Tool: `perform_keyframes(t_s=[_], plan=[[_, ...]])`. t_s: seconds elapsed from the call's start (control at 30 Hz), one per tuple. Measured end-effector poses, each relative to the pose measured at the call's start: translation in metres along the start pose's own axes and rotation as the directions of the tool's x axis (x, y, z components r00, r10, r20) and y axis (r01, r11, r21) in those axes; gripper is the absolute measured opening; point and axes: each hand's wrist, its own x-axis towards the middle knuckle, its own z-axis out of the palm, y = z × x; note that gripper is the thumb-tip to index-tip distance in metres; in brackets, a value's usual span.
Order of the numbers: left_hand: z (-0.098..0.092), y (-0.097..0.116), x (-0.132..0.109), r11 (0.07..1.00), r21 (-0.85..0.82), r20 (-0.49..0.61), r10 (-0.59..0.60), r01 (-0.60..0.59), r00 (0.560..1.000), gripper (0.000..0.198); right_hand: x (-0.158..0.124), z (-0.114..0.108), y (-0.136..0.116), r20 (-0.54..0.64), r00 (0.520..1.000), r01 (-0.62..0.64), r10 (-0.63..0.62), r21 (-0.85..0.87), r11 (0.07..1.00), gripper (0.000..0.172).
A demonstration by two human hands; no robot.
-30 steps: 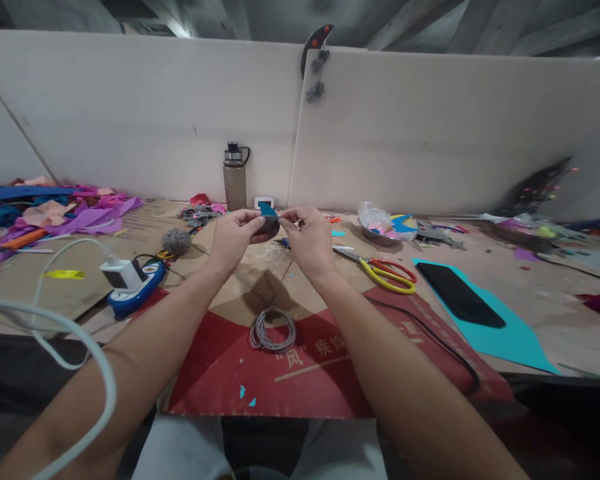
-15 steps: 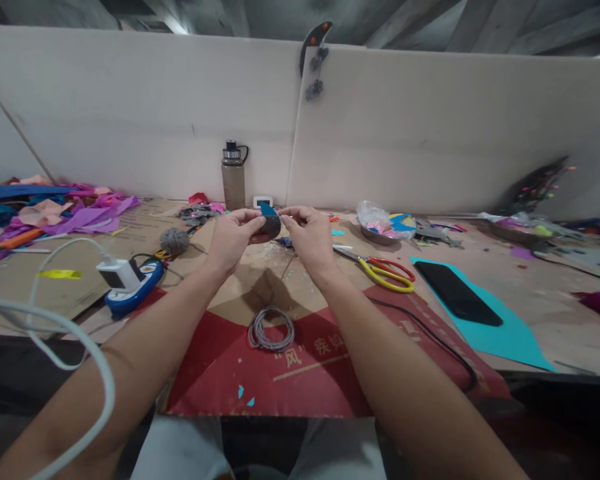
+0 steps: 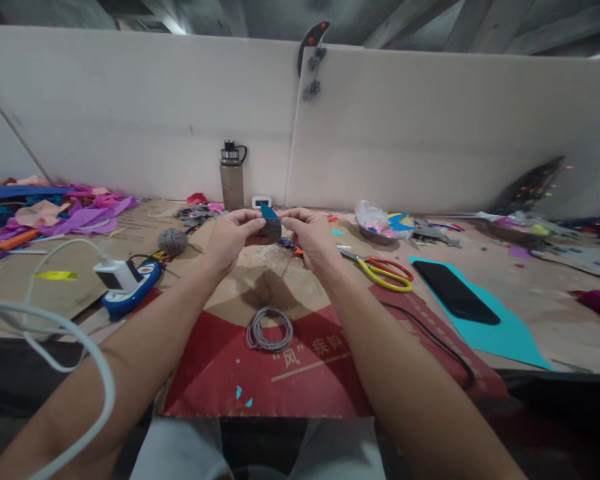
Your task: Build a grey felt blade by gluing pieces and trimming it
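My left hand (image 3: pixel 230 239) and my right hand (image 3: pixel 313 239) meet above the middle of the table, both pinched on a small dark felt piece (image 3: pixel 271 229) with a blue tip. A thin thread or wire hangs from the piece toward the cardboard. Below the hands a coil of grey wire (image 3: pixel 270 329) lies on the red and tan cardboard sheet (image 3: pixel 310 373). Yellow and red scissors (image 3: pixel 383 270) rest just right of my right hand.
A black phone (image 3: pixel 455 292) lies on a teal sheet (image 3: pixel 510 333) at right. A water bottle (image 3: pixel 231 176) stands at the back wall. A white charger on a blue power strip (image 3: pixel 125 283) with white cable sits left, near a grey yarn ball (image 3: pixel 171 241) and purple scraps (image 3: pixel 80 213).
Both hands stay pinched on the small piece; my right hand's fingers have shifted slightly inward and down. Nothing else on the table has moved.
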Motion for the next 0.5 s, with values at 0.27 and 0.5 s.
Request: perform_keyframes(t_s=[0.27, 0.5], plan=[[-0.0007, 0.0063, -0.0011, 0.999, 0.016, 0.059, -0.049, 0.048, 0.997, 0.022, -0.0046, -0.0069, -0.0076, 0.122, 0.987, -0.117, 0.104, 0.1, 0.988, 0.01], [-0.0051, 0.0036, 0.0024, 0.989, -0.039, 0.106, -0.138, 0.143, 0.985, 0.02, -0.0052, -0.0071, -0.0048, 0.189, 0.975, -0.142, 0.118, 0.12, 0.983, 0.012]])
